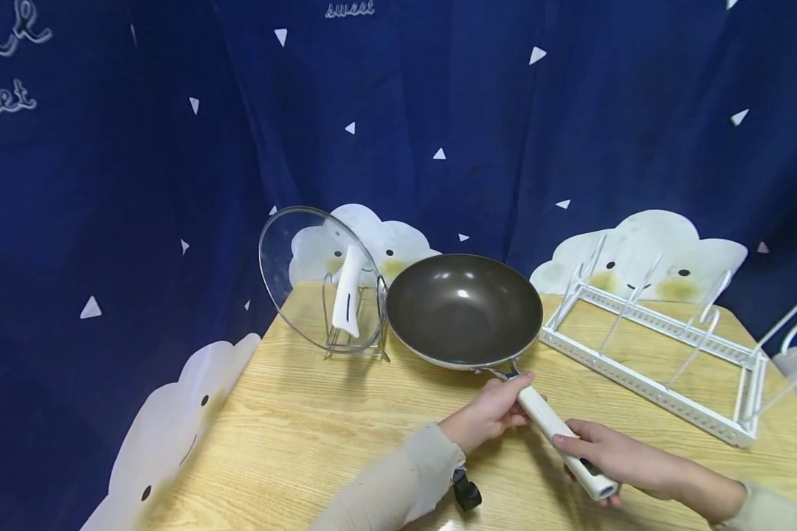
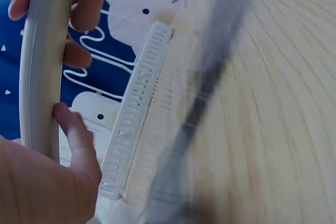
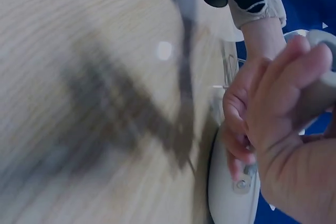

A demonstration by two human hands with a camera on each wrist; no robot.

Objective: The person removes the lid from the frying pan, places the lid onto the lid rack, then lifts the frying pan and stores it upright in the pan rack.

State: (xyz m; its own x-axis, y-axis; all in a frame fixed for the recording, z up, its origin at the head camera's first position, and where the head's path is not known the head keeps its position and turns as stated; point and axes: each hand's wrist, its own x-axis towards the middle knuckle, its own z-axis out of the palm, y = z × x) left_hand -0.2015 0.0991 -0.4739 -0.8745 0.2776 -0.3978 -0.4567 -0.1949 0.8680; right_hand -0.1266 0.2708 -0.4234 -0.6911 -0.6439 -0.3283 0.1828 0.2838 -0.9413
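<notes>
A frying pan (image 1: 463, 306) with a deep dark-brown inside and a pale outside tilts toward me over the middle of the table. My left hand (image 1: 494, 409) grips its cream handle (image 1: 547, 413) close to the pan. Farther down, near the handle's end, my right hand (image 1: 611, 453) holds it too. In the left wrist view the handle (image 2: 44, 66) stands off the table, with fingers of both hands around it. The right wrist view shows the pan's pale outer side (image 3: 228, 182) beyond my two hands; part of the handle is hidden by the fingers.
Left of the pan, a glass lid (image 1: 299, 295) with a white handle leans upright in a small wire stand (image 1: 335, 346). A white rack (image 1: 664, 398) with several wire dividers lies at the right. The wooden table (image 1: 292, 442) meets a blue curtain (image 1: 398, 133) behind.
</notes>
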